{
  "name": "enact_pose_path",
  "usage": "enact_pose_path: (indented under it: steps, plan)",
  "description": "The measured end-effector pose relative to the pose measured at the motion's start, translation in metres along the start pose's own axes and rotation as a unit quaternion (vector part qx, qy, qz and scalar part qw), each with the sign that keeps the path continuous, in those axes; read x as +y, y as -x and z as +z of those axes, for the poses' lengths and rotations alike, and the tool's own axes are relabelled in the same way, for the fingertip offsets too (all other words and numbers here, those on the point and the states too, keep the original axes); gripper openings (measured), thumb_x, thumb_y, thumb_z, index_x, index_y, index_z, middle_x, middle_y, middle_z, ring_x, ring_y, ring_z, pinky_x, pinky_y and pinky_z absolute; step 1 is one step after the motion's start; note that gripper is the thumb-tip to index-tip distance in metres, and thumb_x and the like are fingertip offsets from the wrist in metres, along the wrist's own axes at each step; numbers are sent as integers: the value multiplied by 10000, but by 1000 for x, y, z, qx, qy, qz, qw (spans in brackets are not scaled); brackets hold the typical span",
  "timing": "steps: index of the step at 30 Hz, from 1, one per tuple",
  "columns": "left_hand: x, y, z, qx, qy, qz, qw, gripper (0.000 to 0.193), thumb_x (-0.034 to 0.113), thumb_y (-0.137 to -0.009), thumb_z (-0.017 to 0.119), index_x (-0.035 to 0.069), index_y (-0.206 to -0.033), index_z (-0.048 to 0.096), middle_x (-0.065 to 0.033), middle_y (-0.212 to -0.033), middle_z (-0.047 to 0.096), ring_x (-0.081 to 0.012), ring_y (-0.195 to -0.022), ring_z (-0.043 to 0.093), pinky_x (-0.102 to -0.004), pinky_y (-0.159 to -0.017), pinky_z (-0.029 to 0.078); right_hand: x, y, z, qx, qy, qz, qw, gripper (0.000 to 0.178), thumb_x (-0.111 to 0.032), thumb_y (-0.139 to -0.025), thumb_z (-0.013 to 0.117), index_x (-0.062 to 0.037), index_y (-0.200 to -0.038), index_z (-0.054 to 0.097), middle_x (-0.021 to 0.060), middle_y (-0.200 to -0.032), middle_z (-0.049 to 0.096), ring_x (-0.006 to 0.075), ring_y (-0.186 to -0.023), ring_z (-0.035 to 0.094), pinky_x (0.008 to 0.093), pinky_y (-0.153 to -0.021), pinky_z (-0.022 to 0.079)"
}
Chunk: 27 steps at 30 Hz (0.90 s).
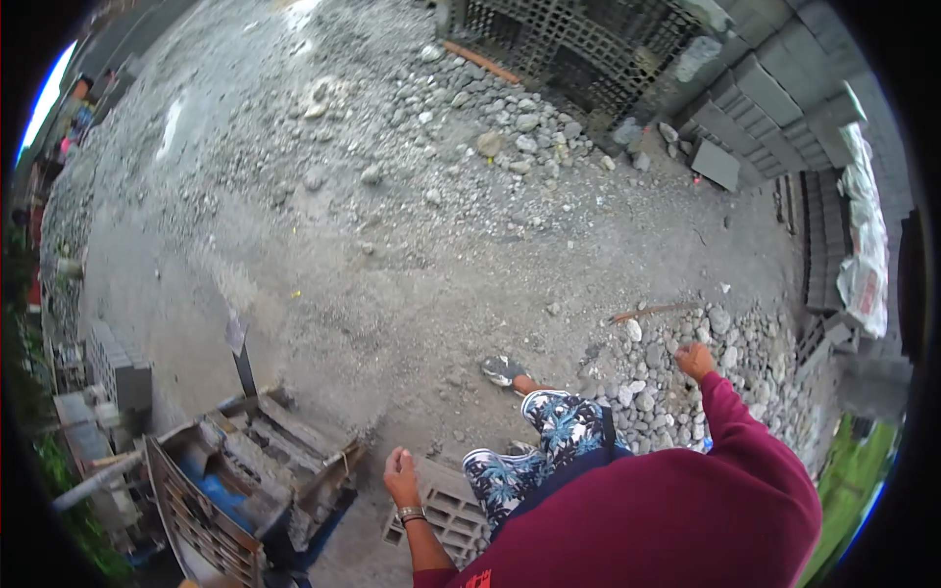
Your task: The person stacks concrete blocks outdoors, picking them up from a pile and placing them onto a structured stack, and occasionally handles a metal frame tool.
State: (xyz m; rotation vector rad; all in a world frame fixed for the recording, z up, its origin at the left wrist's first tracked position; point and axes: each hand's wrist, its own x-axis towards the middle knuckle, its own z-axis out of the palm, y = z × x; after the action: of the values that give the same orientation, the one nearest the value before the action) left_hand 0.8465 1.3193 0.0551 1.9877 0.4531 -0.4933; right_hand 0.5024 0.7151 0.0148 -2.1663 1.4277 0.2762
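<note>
My left hand (401, 478) hangs with loosely bent fingers beside the body, a band around its wrist, and nothing shows in it. Below it, grey hollow concrete blocks (448, 512) lie on the ground by my leg, apart from the hand. My right hand (696, 361) is held out to the right with its fingers curled in, and I see nothing in them. It is above a heap of grey stones (652, 400). A worn box-like frame (279, 446) with a blue patch inside stands to the left of my left hand.
A shovel-like tool (240, 358) stands up beside the frame. Grey blocks (120, 365) are stacked at the left. Stones (524, 122) are strewn farther off, before a mesh screen (578, 44). More stacked blocks (750, 118) and white sacks (865, 245) line the right side.
</note>
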Motion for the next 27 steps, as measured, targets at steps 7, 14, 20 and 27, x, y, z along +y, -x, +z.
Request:
enact_pose_path:
  steps: [7, 14, 20, 27]
  plan:
    - [32, -8, 26, -157, -86, -40, 983, 253, 212, -914, 673, 15, -1073, 680, -8, -794, 655, -118, -696, 628, -278, -552, 486, 94, 205, 72, -101, -71, 153, 980, 272, -328, -768, 690, -67, -779, 764, 89, -667, 713, 191, -618, 701, 364, -641, 555]
    - [16, -51, 13, -343, -569, 363, 653, 334, 394, -886, 611, 87, -1005, 671, -89, -825, 698, -288, -715, 662, -449, -624, 515, 71, 348, 108, -151, 8, 148, 977, 180, -314, -815, 673, -172, -885, 761, 55, -898, 745, 236, -855, 713, 383, -748, 552]
    - [117, -57, 106, -339, -514, 279, 737, 353, 404, -899, 577, 87, -1042, 635, -130, -887, 693, -332, -753, 676, -468, -611, 521, 79, 361, 158, -193, 66, 72, 976, 177, -307, -834, 678, -152, -864, 758, 37, -851, 742, 237, -781, 716, 386, -699, 554]
    - [225, -21, 254, -284, -293, 60, 911, 372, 308, -926, 610, 7, -1144, 594, -157, -944, 683, -311, -758, 688, -405, -560, 534, 109, 225, 135, -66, -442, 403, 799, 257, -336, -871, 644, -118, -785, 749, 81, -761, 740, 204, -649, 715, 380, -581, 548]
